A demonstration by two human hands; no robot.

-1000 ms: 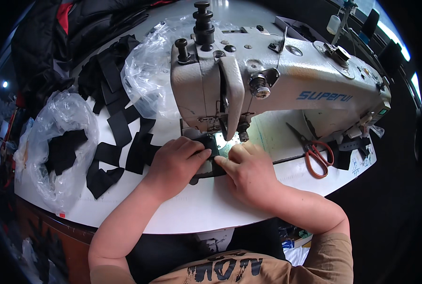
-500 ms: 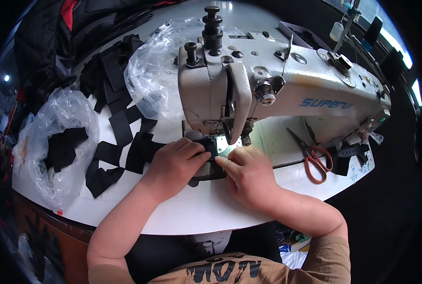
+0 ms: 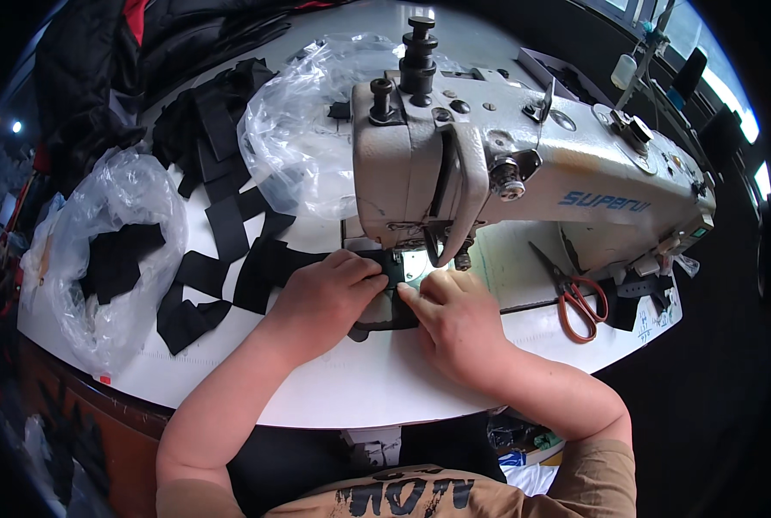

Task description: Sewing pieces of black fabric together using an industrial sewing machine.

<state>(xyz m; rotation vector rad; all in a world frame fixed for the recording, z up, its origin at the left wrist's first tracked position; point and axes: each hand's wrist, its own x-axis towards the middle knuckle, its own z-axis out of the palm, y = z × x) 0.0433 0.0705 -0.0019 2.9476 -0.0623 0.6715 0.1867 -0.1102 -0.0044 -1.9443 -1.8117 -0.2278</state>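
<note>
A white sewing machine [image 3: 523, 155] stands before me, its lamp lighting the spot below the needle area. Just in front of the presser foot lies a piece of black fabric [image 3: 391, 270]. My left hand [image 3: 320, 298] holds it from the left, thumb and fingers pinched together on its edge. From the other side my right hand [image 3: 461, 324] is closed, its thumb tip and curled fingers at the fabric's right edge. The two thumbs nearly meet there. The fabric under the fingers is partly hidden, and so is the needle tip.
Black fabric strips [image 3: 202, 274] lie linked across the white table [image 3: 316, 388] on the left. Beside them, a clear plastic bag [image 3: 156, 194] holds a black piece. Another clear bag [image 3: 290, 155] lies behind. Orange-handled scissors [image 3: 578, 315] rest at right, near black scraps [image 3: 625, 304].
The whole view has shifted slightly, so the machine sits a little farther right in the picture. Both hands keep nearly the same hold on the black fabric.
</note>
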